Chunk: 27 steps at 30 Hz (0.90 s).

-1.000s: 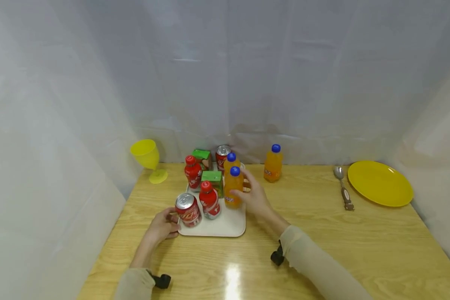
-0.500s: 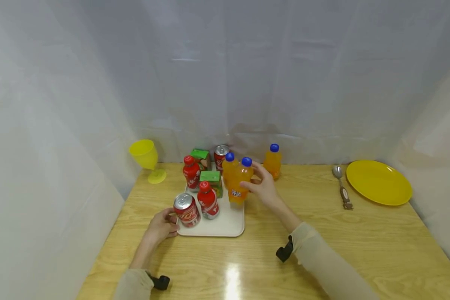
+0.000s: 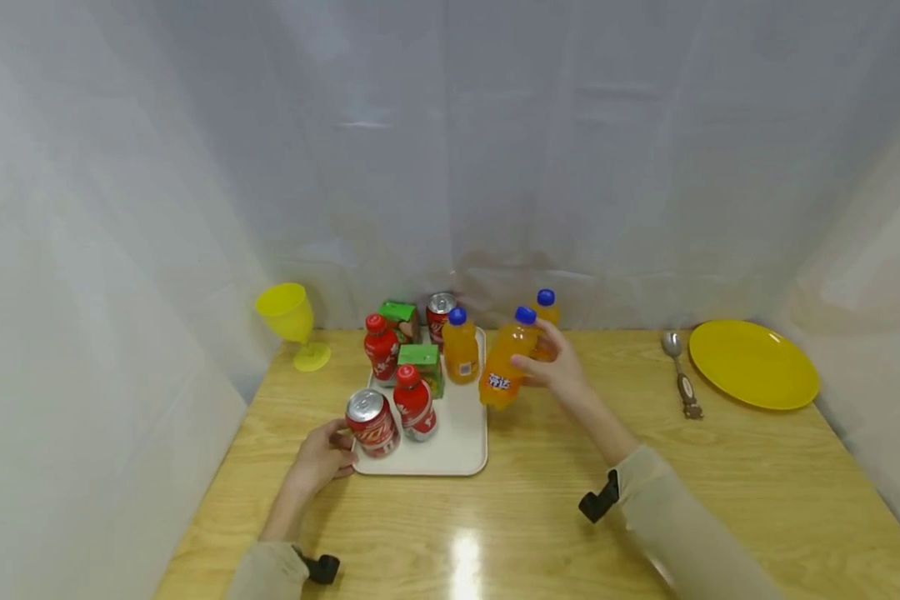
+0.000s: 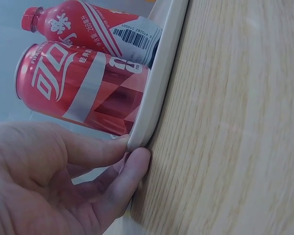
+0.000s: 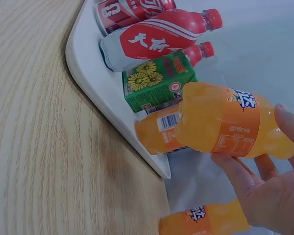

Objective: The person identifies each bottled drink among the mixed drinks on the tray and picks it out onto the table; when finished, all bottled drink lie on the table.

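My right hand (image 3: 561, 367) grips an orange soda bottle (image 3: 507, 367) with a blue cap, tilted and held up at the right rim of the white tray (image 3: 450, 454). In the right wrist view this soda bottle (image 5: 230, 120) shows its label above the tray edge. My left hand (image 3: 320, 457) pinches the tray's near left corner, thumb and finger at the rim (image 4: 142, 122). Beside it on the tray stands a red cola can (image 3: 372, 423), then a red bottle (image 3: 416, 406). Farther back are another red bottle (image 3: 382, 350), a green carton (image 3: 420, 367) and a second orange soda bottle (image 3: 461, 350).
A second green carton (image 3: 400, 317) and cola can (image 3: 440, 312) stand at the tray's back. Behind my right hand is a third orange bottle (image 3: 547, 310), partly hidden. A yellow goblet (image 3: 288, 317) stands left; a spoon (image 3: 681, 367) and yellow plate (image 3: 753, 364) lie right.
My right hand has lifted the near orange soda bottle off the tray and carried it right, tilting it. My left hand has stayed at the tray corner.
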{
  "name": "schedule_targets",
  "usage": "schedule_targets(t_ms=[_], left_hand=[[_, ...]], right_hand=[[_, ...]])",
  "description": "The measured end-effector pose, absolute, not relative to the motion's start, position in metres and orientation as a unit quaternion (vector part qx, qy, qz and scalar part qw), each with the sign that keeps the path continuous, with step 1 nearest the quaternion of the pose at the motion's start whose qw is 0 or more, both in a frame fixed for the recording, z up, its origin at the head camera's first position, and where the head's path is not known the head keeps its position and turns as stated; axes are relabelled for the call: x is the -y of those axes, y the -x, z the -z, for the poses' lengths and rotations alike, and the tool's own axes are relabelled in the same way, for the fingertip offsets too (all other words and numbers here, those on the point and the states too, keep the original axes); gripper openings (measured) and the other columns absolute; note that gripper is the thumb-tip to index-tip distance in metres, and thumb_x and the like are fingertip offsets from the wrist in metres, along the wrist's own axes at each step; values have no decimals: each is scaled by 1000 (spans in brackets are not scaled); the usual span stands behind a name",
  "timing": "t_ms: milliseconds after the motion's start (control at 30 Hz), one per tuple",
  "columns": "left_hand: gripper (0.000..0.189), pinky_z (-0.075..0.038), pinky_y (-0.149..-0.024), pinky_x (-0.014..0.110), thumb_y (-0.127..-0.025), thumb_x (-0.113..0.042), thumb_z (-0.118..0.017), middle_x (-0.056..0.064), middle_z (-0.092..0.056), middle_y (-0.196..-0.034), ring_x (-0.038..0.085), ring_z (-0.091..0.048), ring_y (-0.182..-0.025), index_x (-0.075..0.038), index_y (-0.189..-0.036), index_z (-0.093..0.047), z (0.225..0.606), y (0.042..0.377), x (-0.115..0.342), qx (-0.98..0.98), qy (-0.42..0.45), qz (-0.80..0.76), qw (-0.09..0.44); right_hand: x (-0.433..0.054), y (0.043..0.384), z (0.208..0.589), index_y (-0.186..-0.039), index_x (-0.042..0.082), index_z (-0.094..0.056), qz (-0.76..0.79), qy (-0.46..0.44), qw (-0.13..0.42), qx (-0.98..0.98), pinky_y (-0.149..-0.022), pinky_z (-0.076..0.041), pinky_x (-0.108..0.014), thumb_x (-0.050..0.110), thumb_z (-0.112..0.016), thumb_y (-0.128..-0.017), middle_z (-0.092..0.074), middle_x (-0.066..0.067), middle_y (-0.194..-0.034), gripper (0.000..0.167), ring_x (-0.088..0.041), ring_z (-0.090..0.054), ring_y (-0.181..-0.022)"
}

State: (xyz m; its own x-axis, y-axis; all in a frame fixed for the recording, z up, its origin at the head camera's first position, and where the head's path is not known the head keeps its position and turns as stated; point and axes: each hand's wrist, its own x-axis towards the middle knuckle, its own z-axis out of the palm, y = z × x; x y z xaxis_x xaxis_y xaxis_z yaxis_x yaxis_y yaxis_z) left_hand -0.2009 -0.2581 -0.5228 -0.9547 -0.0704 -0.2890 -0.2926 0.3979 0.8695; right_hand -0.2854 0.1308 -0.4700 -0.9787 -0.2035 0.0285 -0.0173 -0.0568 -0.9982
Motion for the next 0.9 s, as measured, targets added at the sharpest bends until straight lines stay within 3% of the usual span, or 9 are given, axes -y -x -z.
schedule_targets(t_ms=[133,233,400,533,667,767,900], left_hand=[[66,-66,-68,30,-85,17,-65,21,-58,-105,21,-63,-82,12,-148,-46,522,200,257,-830,108,-537,103],[67,-66,-69,30,-85,17,-65,21,-58,-105,20,-63,-82,12,-149,-45,521,200,257,-831,106,-536,104],[68,-66,-70,30,-85,17,-65,24,-59,-108,21,-64,-83,12,-150,-45,522,200,258,-830,108,-537,106],[67,-66,-70,30,-85,16,-65,25,-60,-110,21,-64,-85,11,-149,-45,524,200,258,-832,111,-533,106],[65,-66,-70,30,-85,17,-64,24,-59,-109,21,-64,-87,12,-148,-46,524,199,258,-836,108,-528,101],[65,-65,-69,30,-85,17,-64,23,-60,-108,22,-63,-87,12,-147,-47,523,198,257,-837,106,-528,95],[64,-65,-69,30,-85,16,-65,22,-59,-107,21,-63,-86,12,-147,-48,523,198,257,-835,104,-532,95]], right_hand=[[-146,283,469,-161,12,-35,735,77,70,-670,-86,-68,-46,5,-68,-99,-59,-12,-143,70,-11,-67,-111],[-161,282,465,-159,15,-39,746,70,69,-659,-83,-69,-45,6,-68,-100,-61,3,-133,67,-9,-68,-109],[-185,283,460,-159,18,-40,744,60,63,-663,-81,-69,-40,9,-69,-100,-59,11,-131,66,-6,-68,-109],[-203,285,459,-163,15,-33,728,50,62,-681,-82,-69,-37,10,-68,-101,-53,-5,-147,71,-3,-68,-109],[-218,286,459,-168,11,-20,701,45,67,-708,-85,-68,-35,13,-66,-103,-31,-24,-167,80,1,-65,-107],[-226,288,459,-169,11,-15,682,41,64,-728,-86,-68,-32,16,-67,-103,-23,-28,-170,84,2,-63,-105],[-236,295,460,-169,12,-15,671,34,56,-738,-86,-67,-32,17,-67,-103,-25,-28,-169,85,2,-63,-104]])
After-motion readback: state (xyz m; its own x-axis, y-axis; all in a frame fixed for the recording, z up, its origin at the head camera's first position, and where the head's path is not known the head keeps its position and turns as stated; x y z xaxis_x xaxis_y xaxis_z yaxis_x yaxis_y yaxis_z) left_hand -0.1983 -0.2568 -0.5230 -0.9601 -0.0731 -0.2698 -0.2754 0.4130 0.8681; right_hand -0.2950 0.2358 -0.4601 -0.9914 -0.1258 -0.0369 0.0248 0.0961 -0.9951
